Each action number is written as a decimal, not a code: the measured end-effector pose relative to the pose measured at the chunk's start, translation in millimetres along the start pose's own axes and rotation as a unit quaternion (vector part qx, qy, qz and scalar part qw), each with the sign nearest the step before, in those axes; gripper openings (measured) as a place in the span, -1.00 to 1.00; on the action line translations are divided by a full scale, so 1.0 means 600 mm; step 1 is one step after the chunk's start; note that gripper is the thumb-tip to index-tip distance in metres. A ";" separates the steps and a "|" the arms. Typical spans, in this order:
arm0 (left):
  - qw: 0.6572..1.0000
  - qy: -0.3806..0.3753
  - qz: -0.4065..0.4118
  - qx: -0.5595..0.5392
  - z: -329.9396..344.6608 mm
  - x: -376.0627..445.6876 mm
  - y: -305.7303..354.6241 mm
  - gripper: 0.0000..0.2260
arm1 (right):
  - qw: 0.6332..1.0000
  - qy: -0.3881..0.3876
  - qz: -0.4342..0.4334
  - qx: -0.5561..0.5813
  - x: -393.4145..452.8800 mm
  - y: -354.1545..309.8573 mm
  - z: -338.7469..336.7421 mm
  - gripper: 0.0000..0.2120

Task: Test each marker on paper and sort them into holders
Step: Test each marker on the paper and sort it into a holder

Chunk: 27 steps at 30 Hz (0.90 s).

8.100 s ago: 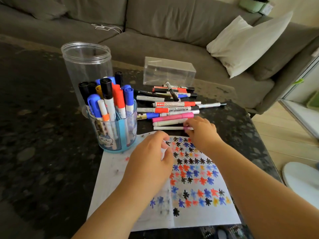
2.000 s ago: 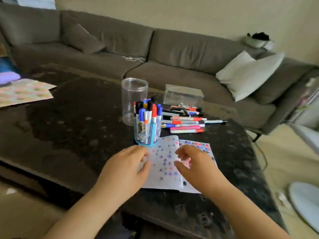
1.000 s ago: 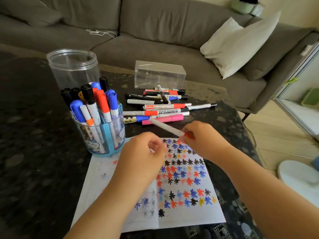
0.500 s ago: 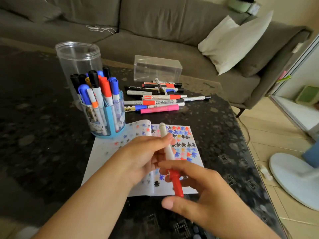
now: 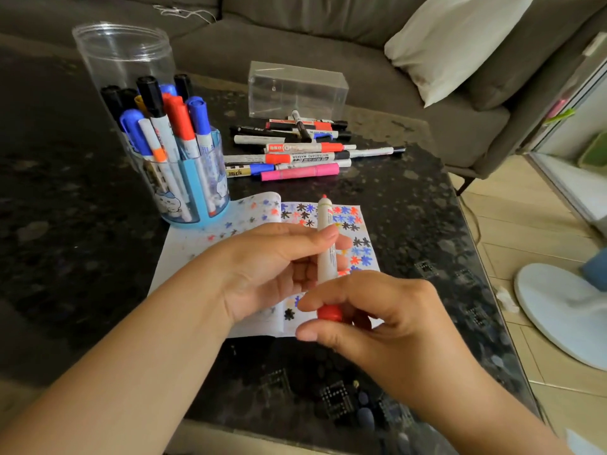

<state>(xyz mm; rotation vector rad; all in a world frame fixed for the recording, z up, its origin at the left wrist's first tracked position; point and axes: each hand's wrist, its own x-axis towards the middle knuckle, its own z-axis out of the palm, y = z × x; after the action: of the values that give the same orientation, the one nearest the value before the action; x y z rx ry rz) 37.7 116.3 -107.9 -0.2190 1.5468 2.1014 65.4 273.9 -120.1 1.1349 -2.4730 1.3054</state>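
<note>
Table: we see a dark speckled table (image 5: 82,224), and our two hands are above its near part.
Room: a grey sofa (image 5: 295,37) stands at 12 o'clock behind the table, with a white cushion (image 5: 453,41) at 1 o'clock; a light wooden floor (image 5: 525,231) and a white round base (image 5: 565,310) are at 3 o'clock.
Paper: a sheet (image 5: 203,244) with small coloured stars lies at the centre, under our hands.
Holder: a blue holder (image 5: 193,188) at 10 o'clock stands on the corner of the paper, full of upright capped markers, black, blue, red and orange.
Jar: a clear jar (image 5: 121,57) is just behind the holder; we see nothing in it.
Box: a clear box (image 5: 297,90) at 12 o'clock; its content we cannot tell.
Pile: loose markers (image 5: 295,152) lie flat between the box and the paper.
Marker: a white marker (image 5: 326,254) with red tip is upright over the paper.
Left hand (image 5: 272,267): its fingers and thumb grasp the marker body.
Right hand (image 5: 387,326): its fingertips pinch a red cap (image 5: 328,312) at the marker's lower end.
</note>
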 end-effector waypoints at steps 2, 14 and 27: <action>1.000 0.021 0.005 -0.007 0.002 -0.003 -0.001 -0.71 | 0.998 -0.028 0.022 0.045 0.000 -0.005 -0.005 -0.67; 0.997 0.034 -0.030 0.067 0.004 -0.024 -0.006 -0.52 | 0.985 0.010 0.035 -0.170 0.004 0.051 -0.023 -0.62; 0.735 0.114 0.170 0.646 -0.045 -0.012 -0.040 -0.90 | 0.966 -0.037 0.255 0.003 -0.006 0.042 0.013 -0.80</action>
<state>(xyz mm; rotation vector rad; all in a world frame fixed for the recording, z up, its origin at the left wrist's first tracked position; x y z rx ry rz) 51.0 94.1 -134.2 0.3564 2.9424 0.7207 52.8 278.9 -143.0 0.5635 -2.9411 1.3974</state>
